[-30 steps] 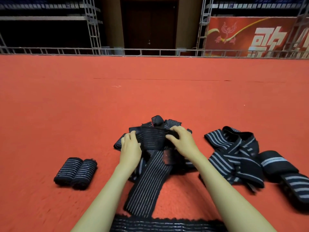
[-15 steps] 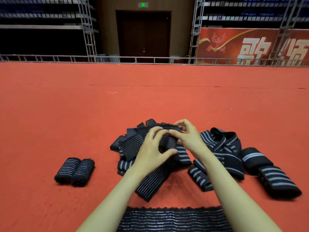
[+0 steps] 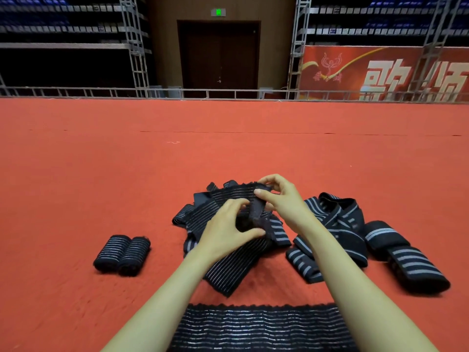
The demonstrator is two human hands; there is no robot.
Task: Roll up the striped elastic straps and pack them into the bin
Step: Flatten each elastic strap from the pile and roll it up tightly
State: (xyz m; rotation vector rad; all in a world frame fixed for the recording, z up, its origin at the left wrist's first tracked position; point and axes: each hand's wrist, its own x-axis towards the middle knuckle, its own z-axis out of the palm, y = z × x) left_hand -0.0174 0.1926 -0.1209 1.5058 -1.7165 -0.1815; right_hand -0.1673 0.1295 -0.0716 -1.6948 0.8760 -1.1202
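Lying lower left, two finished rolls (image 3: 121, 255). Centre frame: left hand (image 3: 225, 232) and right hand (image 3: 281, 201), spread flat earlier, now brought together, pinching end of striped strap (image 3: 228, 273); rolling judged begun. Loose straps (image 3: 335, 224) heaped right. Bin not seen.

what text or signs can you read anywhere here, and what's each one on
"歌颂": large pale characters on the red banner; their lower edge is hidden behind the railing.
Small gold characters under the banner's emblem: too blurred to read.
Green sign above the door: lit, but too small to read.
Striped straps: no text visible.
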